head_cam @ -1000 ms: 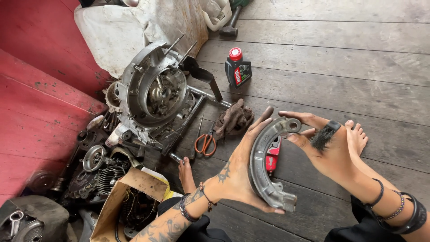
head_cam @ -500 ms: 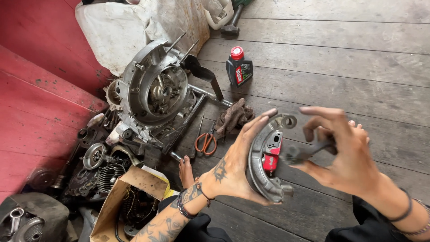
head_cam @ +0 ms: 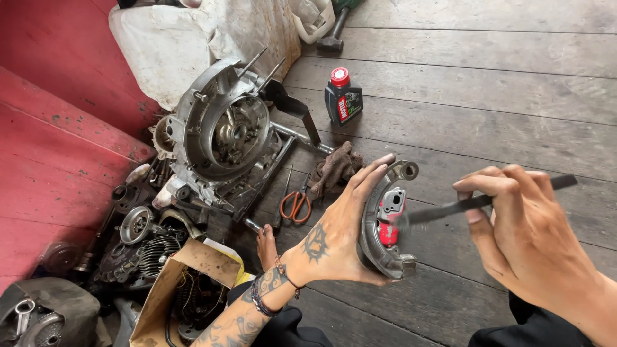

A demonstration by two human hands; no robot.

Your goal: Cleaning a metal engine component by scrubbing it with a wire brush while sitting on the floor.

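Grey metal brake shoe (head_cam: 379,247) sits gripped in the left hand (head_cam: 334,238), turned sideways so the right hand (head_cam: 520,238), pinching a thin dark tool (head_cam: 450,207), can reach its inner face.

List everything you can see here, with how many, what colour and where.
brake shoe: one, grey metal, curved, held in left hand
brush: one, dark handle, in right hand, tip blurred near the shoe
engine casing: one, silver, on floor upper left
oil bottle: one, black with red cap, standing on planks
scissors: one, orange handles, on floor
rag: one, brown, beside scissors
cardboard box: one, brown, lower left
hammer: one, dark, top
left hand: tattooed
right hand: bare
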